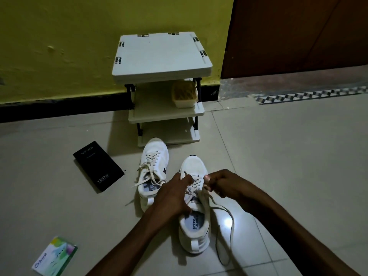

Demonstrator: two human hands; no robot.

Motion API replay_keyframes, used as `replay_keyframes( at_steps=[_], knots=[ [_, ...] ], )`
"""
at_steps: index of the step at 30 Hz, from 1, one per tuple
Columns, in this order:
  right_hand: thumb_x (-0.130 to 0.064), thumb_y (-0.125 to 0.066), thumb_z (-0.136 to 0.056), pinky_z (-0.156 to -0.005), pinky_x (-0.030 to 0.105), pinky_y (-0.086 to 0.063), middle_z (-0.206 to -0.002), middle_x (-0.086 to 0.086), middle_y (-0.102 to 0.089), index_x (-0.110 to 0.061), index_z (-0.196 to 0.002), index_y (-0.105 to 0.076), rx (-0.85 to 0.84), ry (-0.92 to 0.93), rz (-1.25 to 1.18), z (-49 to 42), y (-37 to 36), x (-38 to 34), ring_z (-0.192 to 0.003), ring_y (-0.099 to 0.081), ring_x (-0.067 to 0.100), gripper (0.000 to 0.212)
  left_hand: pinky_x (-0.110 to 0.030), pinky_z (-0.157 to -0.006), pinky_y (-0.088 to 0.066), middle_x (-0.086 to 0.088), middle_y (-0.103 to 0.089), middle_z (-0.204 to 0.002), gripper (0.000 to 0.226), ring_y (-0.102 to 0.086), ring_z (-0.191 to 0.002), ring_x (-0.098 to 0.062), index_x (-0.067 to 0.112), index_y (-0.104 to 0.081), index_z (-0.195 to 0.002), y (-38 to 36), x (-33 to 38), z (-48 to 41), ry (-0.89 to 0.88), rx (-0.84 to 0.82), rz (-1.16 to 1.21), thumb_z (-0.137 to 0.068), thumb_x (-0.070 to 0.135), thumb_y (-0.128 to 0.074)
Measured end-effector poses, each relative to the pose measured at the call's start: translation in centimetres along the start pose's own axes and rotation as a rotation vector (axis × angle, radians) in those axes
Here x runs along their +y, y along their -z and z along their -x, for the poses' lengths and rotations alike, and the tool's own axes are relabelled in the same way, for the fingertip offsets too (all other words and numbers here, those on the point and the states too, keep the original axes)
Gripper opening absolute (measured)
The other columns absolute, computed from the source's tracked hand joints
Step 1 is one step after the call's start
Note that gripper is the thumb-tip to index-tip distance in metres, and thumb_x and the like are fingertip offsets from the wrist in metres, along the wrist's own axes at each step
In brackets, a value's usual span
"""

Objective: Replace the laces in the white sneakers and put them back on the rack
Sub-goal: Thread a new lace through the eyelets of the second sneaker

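Now, I see left grip (175, 193) clamped on near sneaker (196, 242), seemingly at eyelets — right grip (220, 184) pinching its lace (233, 221); other sneaker (153, 156) beside, before rack (161, 54).

Two sneakers (175, 188) before rack (163, 84), box (98, 166) left.
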State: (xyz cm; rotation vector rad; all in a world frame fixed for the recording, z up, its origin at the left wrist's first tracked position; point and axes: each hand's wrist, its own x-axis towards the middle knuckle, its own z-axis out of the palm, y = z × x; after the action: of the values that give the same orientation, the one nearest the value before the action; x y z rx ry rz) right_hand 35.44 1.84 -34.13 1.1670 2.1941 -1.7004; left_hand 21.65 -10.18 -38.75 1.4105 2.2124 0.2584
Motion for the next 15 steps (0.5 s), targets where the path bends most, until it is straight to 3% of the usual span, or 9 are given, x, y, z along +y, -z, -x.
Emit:
replay_keyframes(
  at_steps=[4, 6, 9, 12, 15],
  knots=[
    [-0.01, -0.051, -0.09, -0.057, 0.019, -0.036, -0.067, -0.005, -0.051, -0.011, -0.073, -0.053, -0.047, 0.156, -0.491, 2.8, 2.0, -4.6, -0.06, -0.044, 0.005, 0.017, -0.028, -0.076, -0.039, -0.002, -0.045, -0.124, 0.08, -0.056, -0.107, -0.028, 0.031, -0.043, -0.133, -0.2, 0.1, -0.2, -0.014, 0.012, -0.019, -0.065, 0.032, -0.084],
    [-0.009, -0.049, -0.086, -0.06, 0.021, -0.036, -0.07, -0.002, -0.051, -0.012, -0.076, -0.051, -0.138, 0.288, -0.713, 4.7, 3.5, -7.3, -0.062, -0.044, 0.007, 0.01, -0.027, -0.071, -0.034, 0.0, -0.044, -0.117, 0.074, -0.057, -0.103, -0.029, 0.033, -0.044, -0.131, -0.5, -0.1, -0.2, -0.014, 0.034, 0.011, -0.067, 0.037, -0.08],
    [-0.012, -0.046, -0.086, -0.062, 0.022, -0.033, -0.072, -0.001, -0.051, -0.014, -0.077, -0.048, -0.179, 0.401, -0.774, 6.2, 4.8, -9.7, -0.063, -0.045, 0.007, 0.01, -0.026, -0.068, -0.032, 0.007, -0.044, -0.105, 0.073, -0.058, -0.095, -0.025, 0.039, -0.042, -0.127, -1.1, -0.6, 0.1, 0.031, 0.084, 0.08, -0.064, 0.046, -0.077],
    [-0.011, -0.045, -0.092, -0.058, 0.018, -0.036, -0.084, 0.005, -0.053, -0.014, -0.072, -0.048, -0.261, 0.385, -0.873, 5.3, 4.4, -9.4, -0.067, -0.045, 0.009, 0.02, -0.025, -0.07, -0.035, 0.002, -0.045, -0.115, 0.084, -0.058, -0.097, -0.025, 0.039, -0.04, -0.134, -0.7, -0.8, 0.2, 0.013, 0.052, 0.055, -0.062, 0.042, -0.082],
    [-0.019, -0.043, -0.097, -0.065, 0.023, -0.039, -0.091, 0.006, -0.058, -0.015, -0.067, -0.051, -0.328, 0.342, -0.945, 4.2, 4.0, -8.3, -0.077, -0.052, 0.013, 0.032, -0.024, -0.07, -0.034, -0.003, -0.042, -0.118, 0.084, -0.058, -0.1, -0.027, 0.035, -0.04, -0.136, -0.3, -0.4, 0.2, -0.005, 0.021, 0.016, -0.063, 0.039, -0.082]
  ],
)
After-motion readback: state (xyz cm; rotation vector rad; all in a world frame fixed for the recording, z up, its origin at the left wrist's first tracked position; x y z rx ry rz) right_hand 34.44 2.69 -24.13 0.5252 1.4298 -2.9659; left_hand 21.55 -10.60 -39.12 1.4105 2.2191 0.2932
